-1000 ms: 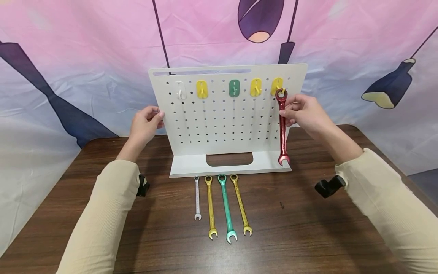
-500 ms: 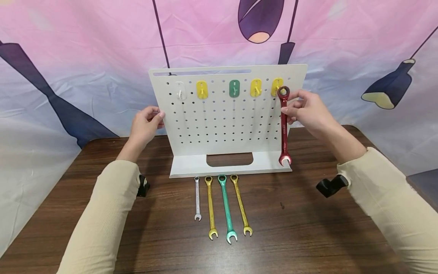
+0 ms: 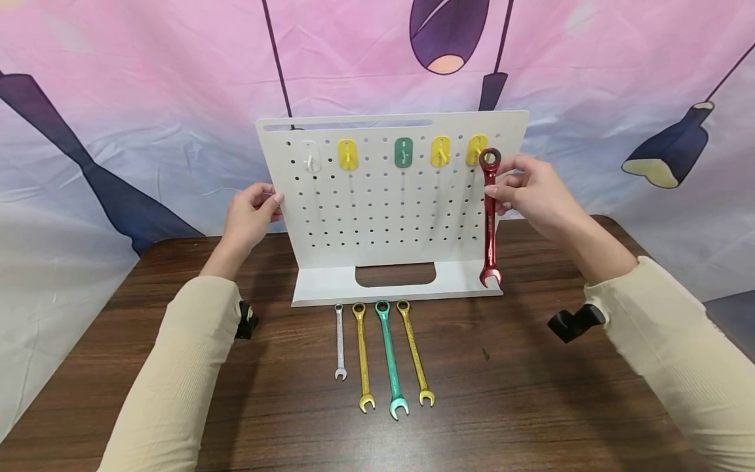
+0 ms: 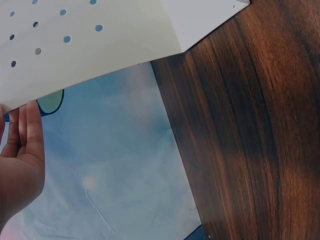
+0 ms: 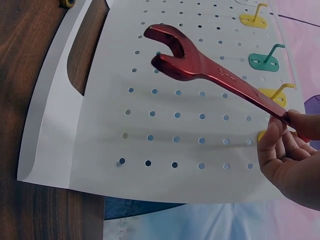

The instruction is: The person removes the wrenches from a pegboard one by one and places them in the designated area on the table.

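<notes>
My right hand [image 3: 527, 190] pinches a red combination wrench [image 3: 490, 223] near its ring end, thumb in front. The wrench hangs upright, ring up and open jaw down, in front of the board's right side. Its ring overlaps the lower part of the rightmost yellow hook [image 3: 476, 147] in the head view. In the right wrist view the red wrench [image 5: 220, 72] stands out from the board, its ring end hidden by the fingers. My left hand [image 3: 250, 213] grips the left edge of the white pegboard [image 3: 383, 216] between thumb and fingers; the left wrist view shows fingers [image 4: 34, 130] behind that edge.
On the wooden table [image 3: 283, 406], before the pegboard's base, lie a small silver wrench [image 3: 340, 344], a yellow wrench [image 3: 363, 357], a green wrench [image 3: 390, 360] and another yellow wrench [image 3: 416, 354]. White, yellow and green hooks [image 3: 404, 152] line the board's top. A printed cloth [image 3: 366, 59] hangs behind.
The red wrench's ring has shifted slightly right and up with my right hand; the yellow hook tip no longer shows through it. My left hand and the pegboard have stayed put.
</notes>
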Available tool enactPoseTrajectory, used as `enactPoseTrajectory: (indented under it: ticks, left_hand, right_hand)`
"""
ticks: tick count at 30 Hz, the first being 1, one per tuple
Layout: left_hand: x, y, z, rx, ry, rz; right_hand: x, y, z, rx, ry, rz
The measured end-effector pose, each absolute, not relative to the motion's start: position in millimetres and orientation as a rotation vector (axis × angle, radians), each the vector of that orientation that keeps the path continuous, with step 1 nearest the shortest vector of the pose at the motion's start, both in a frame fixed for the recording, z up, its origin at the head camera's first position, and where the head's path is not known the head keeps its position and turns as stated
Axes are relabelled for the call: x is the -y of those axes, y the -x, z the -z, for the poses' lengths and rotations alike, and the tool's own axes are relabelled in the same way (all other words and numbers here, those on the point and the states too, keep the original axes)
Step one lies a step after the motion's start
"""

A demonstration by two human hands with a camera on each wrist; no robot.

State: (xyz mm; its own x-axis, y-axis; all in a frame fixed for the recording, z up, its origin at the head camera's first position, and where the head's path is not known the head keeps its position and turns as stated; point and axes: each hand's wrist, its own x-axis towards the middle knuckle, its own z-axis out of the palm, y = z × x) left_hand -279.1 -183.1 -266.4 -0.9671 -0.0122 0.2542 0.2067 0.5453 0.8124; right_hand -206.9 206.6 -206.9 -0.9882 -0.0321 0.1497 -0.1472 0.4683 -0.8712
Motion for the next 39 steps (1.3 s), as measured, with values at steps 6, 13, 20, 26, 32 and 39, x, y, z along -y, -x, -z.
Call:
enactPoseTrajectory:
  ticks: [6,13,20,26,32,39]
  left_hand:
    - [182.4,278.7,265.0,2.56,0.16,1.388]
    - [182.1,280.7,265.9,2.555,0.175,1.389]
    - [183.1,283.1,267.7,2.554,0.176,1.396]
    - [183.2,282.6,267.5,2.558,0.17,1.397]
    - [183.0,281.5,266.6,2.568,0.167,1.389]
    - [183.1,280.3,267.4,2.548,0.169,1.398]
  right_hand:
    - [-206.9,204.4,210.2,2.612,-0.172,-1.567]
    - [-206.2,202.2,223.6,2.656,-0.165,-1.564]
    - [-201.6,197.5,244.1,2.73,-0.206,-1.654]
    - [-192.4,193.1,262.1,2.783,-0.259,-1.655]
    - [-185.5,190.6,283.1,2.794,-0.322,-1.745]
    - [-176.8,185.1,306.0,2.793,-0.379,-1.883]
